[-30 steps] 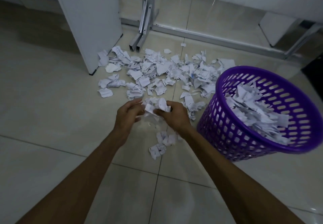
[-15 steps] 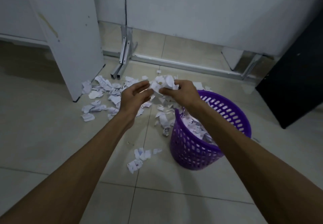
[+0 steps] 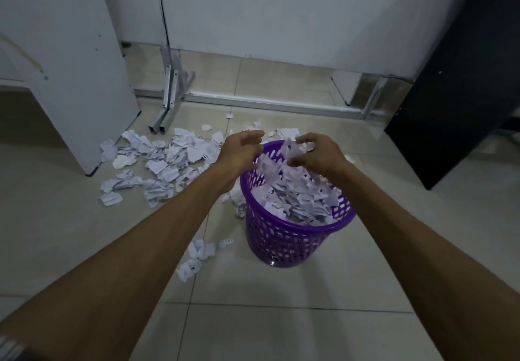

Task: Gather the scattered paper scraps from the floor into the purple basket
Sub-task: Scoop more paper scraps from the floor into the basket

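Observation:
The purple basket (image 3: 284, 244) stands on the tiled floor at centre, nearly full of white paper scraps (image 3: 298, 203). Both hands hover over its far rim. My left hand (image 3: 240, 149) has its fingers spread and holds nothing. My right hand (image 3: 318, 153) is loosening, and paper scraps (image 3: 292, 149) fall from it into the basket. A spread of scattered scraps (image 3: 163, 161) lies on the floor left of the basket. A small clump of scraps (image 3: 201, 253) lies at the basket's near left.
A white panel (image 3: 70, 65) stands at left, its foot beside the scattered scraps. Metal frame legs (image 3: 168, 99) and a floor rail (image 3: 267, 103) run along the back. A black panel (image 3: 464, 79) stands at right.
Both hands carried a bunch of scraps from the floor up over the basket. The hands have parted and the scraps are dropping in.

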The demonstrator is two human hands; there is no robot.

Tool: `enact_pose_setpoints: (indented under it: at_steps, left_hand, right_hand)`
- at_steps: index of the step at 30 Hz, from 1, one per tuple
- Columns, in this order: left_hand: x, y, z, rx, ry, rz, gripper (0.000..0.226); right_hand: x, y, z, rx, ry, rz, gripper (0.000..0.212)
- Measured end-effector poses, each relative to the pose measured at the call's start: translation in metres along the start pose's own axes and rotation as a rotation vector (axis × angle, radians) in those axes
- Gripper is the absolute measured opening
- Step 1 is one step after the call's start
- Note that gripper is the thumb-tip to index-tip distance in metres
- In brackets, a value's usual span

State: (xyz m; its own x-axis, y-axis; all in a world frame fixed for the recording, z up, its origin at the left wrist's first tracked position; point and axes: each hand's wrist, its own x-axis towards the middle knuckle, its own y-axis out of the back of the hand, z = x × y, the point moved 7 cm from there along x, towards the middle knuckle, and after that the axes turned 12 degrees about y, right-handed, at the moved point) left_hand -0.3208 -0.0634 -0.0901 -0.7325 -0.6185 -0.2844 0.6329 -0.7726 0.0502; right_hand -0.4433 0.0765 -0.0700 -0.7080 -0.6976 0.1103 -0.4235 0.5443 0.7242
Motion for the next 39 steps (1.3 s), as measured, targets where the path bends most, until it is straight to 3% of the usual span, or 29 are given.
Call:
enact_pose_setpoints:
  at_steps: [4, 7, 10, 14, 22, 27, 31, 35, 39]
  left_hand:
    - [0.002, 0.001, -0.004, 0.023, 0.002, 0.0, 0.031]
    - [0.002, 0.001, -0.005, 0.043, -0.008, -0.007, 0.027]
    - [0.003, 0.006, -0.002, 0.038, -0.025, 0.015, 0.024]
    - [0.001, 0.026, -0.014, 0.023, -0.008, 0.061, 0.023]
    - [0.004, 0.112, -0.05, -0.007, 0.085, 0.181, 0.024]
    - [0.02, 0.174, -0.07, -0.022, 0.121, 0.301, 0.026]
    - [0.036, 0.21, -0.103, -0.032, 0.172, 0.349, 0.03]
    - [0.06, 0.246, -0.146, -0.005, 0.199, 0.377, 0.034]
    - [0.097, 0.293, -0.18, 0.068, 0.208, 0.466, 0.04]
  right_hand:
    - [0.003, 0.018, 0.005, -0.088, -0.026, -0.065, 0.056]
    - [0.005, 0.033, 0.007, -0.138, -0.042, -0.024, 0.036]
    - [0.008, 0.034, 0.001, -0.148, -0.029, 0.053, 0.031]
    - [0.016, 0.008, -0.017, 0.023, -0.002, 0.043, 0.018]
    - [0.036, -0.089, -0.09, 0.206, 0.125, -0.057, 0.012]
    - [0.059, -0.16, -0.114, 0.131, 0.151, -0.22, 0.022]
    - [0.07, -0.223, -0.088, 0.074, 0.073, -0.29, 0.031]
    - [0.077, -0.29, -0.048, 0.058, -0.088, -0.337, 0.056]
    - [0.111, -0.333, -0.028, -0.069, -0.103, -0.267, 0.077]
